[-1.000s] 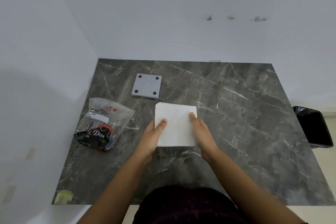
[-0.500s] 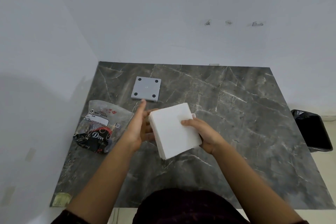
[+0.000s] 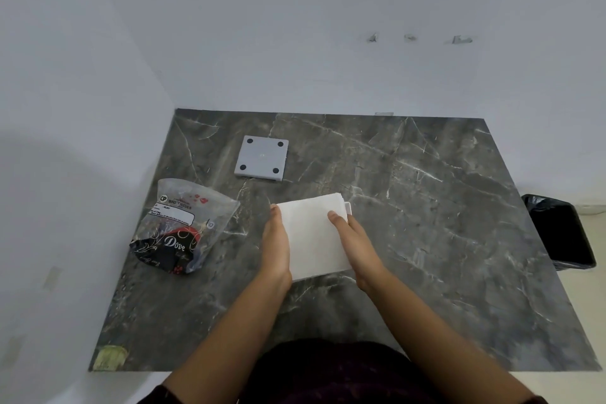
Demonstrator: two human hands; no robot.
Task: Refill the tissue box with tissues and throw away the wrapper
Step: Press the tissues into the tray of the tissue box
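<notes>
A stack of white tissues (image 3: 313, 236) is at the middle of the dark marble table (image 3: 426, 207), held between both palms. My left hand (image 3: 277, 246) presses its left side and my right hand (image 3: 355, 243) its right side, thumb on top. A small white edge (image 3: 348, 208) peeks out beside the stack's far right corner; I cannot tell what it belongs to. The clear plastic tissue wrapper (image 3: 183, 226) with dark print lies crumpled to the left. A grey square panel with four black feet (image 3: 262, 158) lies flat behind the stack.
A black-lined waste bin (image 3: 560, 233) stands on the floor off the table's right edge. White walls close the table's left and far sides. A yellowish sticker (image 3: 110, 357) marks the near left corner.
The stack lay flat a second ago, was lifted and tilted between both hands, and is now low and level again, slightly farther right, with both hands clasping its sides.
</notes>
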